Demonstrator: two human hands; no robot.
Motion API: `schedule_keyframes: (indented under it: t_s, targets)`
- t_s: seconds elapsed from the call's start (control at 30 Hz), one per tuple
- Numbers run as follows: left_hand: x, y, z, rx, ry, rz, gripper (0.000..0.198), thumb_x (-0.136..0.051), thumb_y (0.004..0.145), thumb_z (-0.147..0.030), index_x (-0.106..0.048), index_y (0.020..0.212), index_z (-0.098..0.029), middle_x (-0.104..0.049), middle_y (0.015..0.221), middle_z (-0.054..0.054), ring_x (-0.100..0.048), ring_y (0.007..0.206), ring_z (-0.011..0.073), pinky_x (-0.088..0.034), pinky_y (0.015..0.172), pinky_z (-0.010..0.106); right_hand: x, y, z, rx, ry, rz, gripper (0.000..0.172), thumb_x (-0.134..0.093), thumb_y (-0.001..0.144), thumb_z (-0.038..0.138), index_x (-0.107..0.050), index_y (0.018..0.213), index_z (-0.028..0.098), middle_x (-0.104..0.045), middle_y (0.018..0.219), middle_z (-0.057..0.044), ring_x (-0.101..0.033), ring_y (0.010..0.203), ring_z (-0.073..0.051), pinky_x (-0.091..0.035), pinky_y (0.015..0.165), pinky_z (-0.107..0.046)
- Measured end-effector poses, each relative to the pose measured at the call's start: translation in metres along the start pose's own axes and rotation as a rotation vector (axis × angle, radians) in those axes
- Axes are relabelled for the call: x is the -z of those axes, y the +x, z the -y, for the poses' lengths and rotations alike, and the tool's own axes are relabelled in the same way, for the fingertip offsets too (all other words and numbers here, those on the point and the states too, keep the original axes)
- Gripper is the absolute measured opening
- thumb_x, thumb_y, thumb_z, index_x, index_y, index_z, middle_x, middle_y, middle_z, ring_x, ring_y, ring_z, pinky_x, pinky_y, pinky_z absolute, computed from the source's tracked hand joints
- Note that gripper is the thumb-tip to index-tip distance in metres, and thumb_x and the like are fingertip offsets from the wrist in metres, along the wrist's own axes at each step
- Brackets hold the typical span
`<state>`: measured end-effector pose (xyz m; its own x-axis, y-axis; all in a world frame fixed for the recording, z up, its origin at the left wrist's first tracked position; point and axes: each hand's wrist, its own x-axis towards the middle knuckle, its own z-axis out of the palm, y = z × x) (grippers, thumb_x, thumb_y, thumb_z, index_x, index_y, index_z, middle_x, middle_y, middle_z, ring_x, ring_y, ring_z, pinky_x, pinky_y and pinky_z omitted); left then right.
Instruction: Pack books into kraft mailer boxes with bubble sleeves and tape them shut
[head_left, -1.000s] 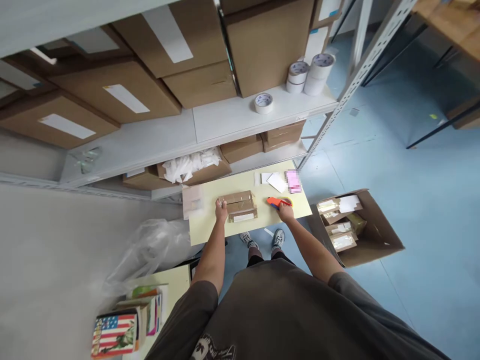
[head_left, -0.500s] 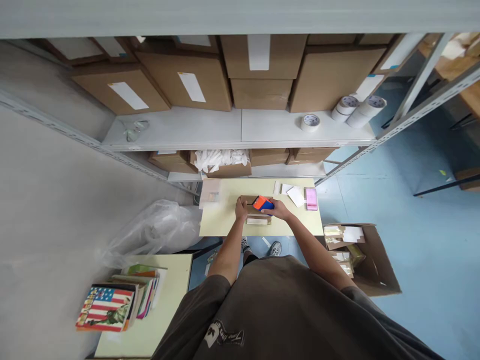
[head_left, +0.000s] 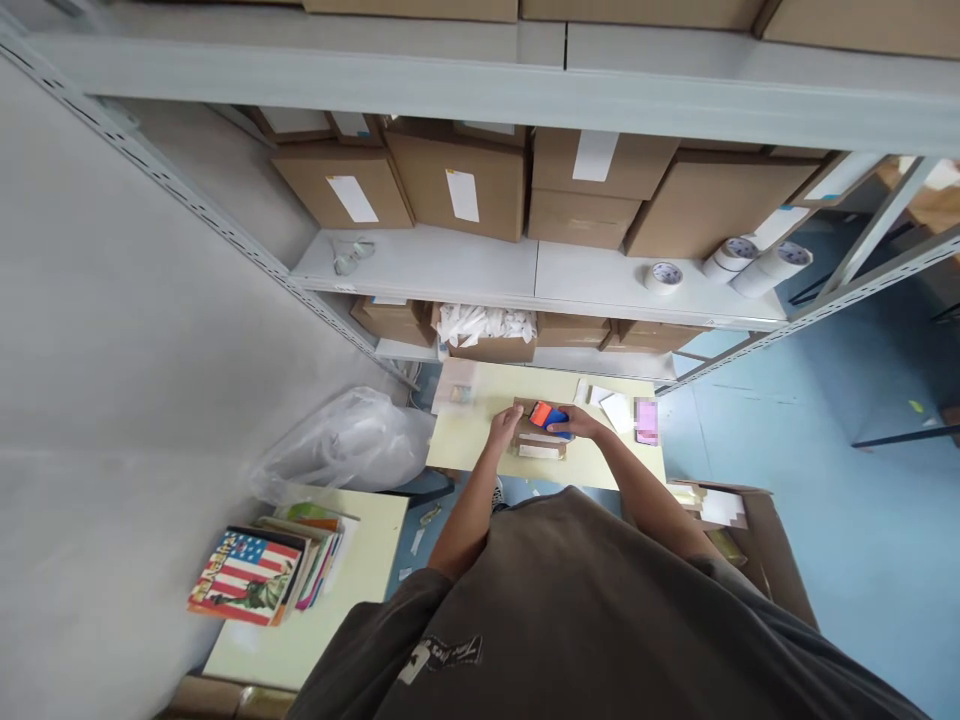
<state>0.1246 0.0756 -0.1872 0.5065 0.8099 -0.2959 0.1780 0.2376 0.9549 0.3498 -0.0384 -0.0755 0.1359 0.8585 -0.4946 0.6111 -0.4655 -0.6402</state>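
Observation:
A blue and orange tool that looks like a tape dispenser (head_left: 551, 417) is in my right hand (head_left: 579, 422), with the fingers wrapped round its blue part. Its orange end points left, over a small brown cardboard box (head_left: 527, 440) on the pale yellow table (head_left: 469, 440). My left hand (head_left: 506, 425) grips this box at its left edge, fingers closed. White strips lie across the box's near side. Whether tape runs from the dispenser is too small to tell.
White cards (head_left: 616, 411) and a pink item (head_left: 646, 422) lie on the table's right side. Shelving with cardboard boxes (head_left: 454, 180) and tape rolls (head_left: 664, 277) rises behind. At left are a plastic bag (head_left: 352, 440) and books (head_left: 247, 575); a large carton (head_left: 780, 550) stands right.
The view has shifted, so the table and shelves appear further right. My right hand still holds the dispenser over the box, and my left hand stays at the box's left edge.

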Motion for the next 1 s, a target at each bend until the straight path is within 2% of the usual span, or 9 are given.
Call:
schedule_keyframes:
  t_s: [0.07,0.13,0.3,0.43,0.5,0.6,0.73,0.83,1.0]
  targets:
    - [-0.002,0.000,-0.010,-0.024,-0.006,0.065,0.056,-0.073,0.088,-0.067,-0.083,0.103,-0.014,-0.082,0.102,0.014,-0.076,0.099,0.0287,-0.060,0.090,0.039,-0.001,0.002,0.000,0.032,0.050,0.040,0.050,-0.081,0.083,0.065,-0.072,0.098,0.018,-0.078,0.098,-0.006,-0.069,0.088,-0.021,-0.052,0.072,-0.025]
    - [-0.003,0.001,-0.018,-0.042,0.020,0.066,0.052,-0.074,0.086,-0.064,-0.083,0.097,-0.015,-0.082,0.097,0.012,-0.076,0.093,0.0269,-0.059,0.085,0.037,-0.001,0.005,0.000,0.031,0.064,0.050,0.050,-0.084,0.080,0.065,-0.072,0.096,0.019,-0.079,0.097,-0.006,-0.070,0.089,-0.022,-0.052,0.073,-0.025]
    - [-0.005,0.006,-0.030,-0.067,0.192,-0.081,0.037,-0.066,0.091,-0.052,-0.082,0.086,-0.019,-0.082,0.087,0.009,-0.075,0.089,0.0263,-0.057,0.083,0.035,0.002,0.006,0.006,0.040,0.060,0.031,0.048,-0.087,0.079,0.062,-0.075,0.098,0.019,-0.080,0.097,-0.006,-0.072,0.090,-0.025,-0.054,0.078,-0.028]
    - [-0.009,0.009,-0.033,-0.069,0.258,-0.117,0.031,-0.064,0.091,-0.044,-0.082,0.085,-0.020,-0.081,0.086,0.009,-0.074,0.085,0.0258,-0.056,0.081,0.035,0.011,0.002,0.013,0.053,0.018,0.008,0.047,-0.089,0.077,0.061,-0.077,0.097,0.020,-0.081,0.098,-0.007,-0.074,0.091,-0.026,-0.054,0.078,-0.028]
    - [-0.003,0.012,-0.034,-0.068,0.282,-0.158,0.032,-0.063,0.091,-0.045,-0.081,0.083,-0.020,-0.080,0.083,0.008,-0.073,0.082,0.0249,-0.055,0.080,0.034,0.018,0.000,0.011,0.018,-0.018,0.006,0.049,-0.089,0.075,0.063,-0.077,0.094,0.020,-0.082,0.099,-0.008,-0.074,0.090,-0.025,-0.054,0.076,-0.027]
    - [0.019,0.019,-0.035,-0.047,0.306,-0.233,0.033,-0.062,0.092,-0.045,-0.079,0.077,-0.021,-0.077,0.077,0.007,-0.071,0.079,0.0230,-0.055,0.077,0.032,0.029,-0.004,0.000,-0.056,-0.053,0.005,0.055,-0.088,0.073,0.069,-0.075,0.092,0.019,-0.081,0.095,-0.008,-0.074,0.087,-0.024,-0.051,0.071,-0.026]
    - [0.043,0.022,-0.027,-0.022,0.329,-0.194,0.033,-0.059,0.092,-0.043,-0.075,0.071,-0.023,-0.075,0.074,0.005,-0.070,0.077,0.0214,-0.055,0.080,0.032,0.035,-0.005,-0.017,-0.071,-0.074,0.031,0.060,-0.085,0.073,0.075,-0.074,0.091,0.019,-0.079,0.090,-0.007,-0.072,0.082,-0.023,-0.049,0.067,-0.026]
    - [0.044,0.020,-0.018,0.019,0.351,-0.214,0.033,-0.057,0.092,-0.041,-0.073,0.068,-0.023,-0.074,0.071,0.004,-0.070,0.078,0.0217,-0.055,0.083,0.032,0.032,0.001,-0.020,-0.100,-0.106,0.042,0.059,-0.086,0.072,0.075,-0.074,0.090,0.019,-0.078,0.088,-0.006,-0.071,0.080,-0.022,-0.048,0.066,-0.026]
    - [0.046,0.025,-0.010,0.085,0.351,-0.244,0.031,-0.057,0.091,-0.041,-0.076,0.073,-0.023,-0.075,0.073,0.005,-0.072,0.083,0.0231,-0.056,0.085,0.032,0.024,0.015,-0.011,-0.119,-0.126,0.051,0.058,-0.086,0.074,0.075,-0.075,0.087,0.019,-0.081,0.092,-0.009,-0.073,0.081,-0.023,-0.047,0.063,-0.026]
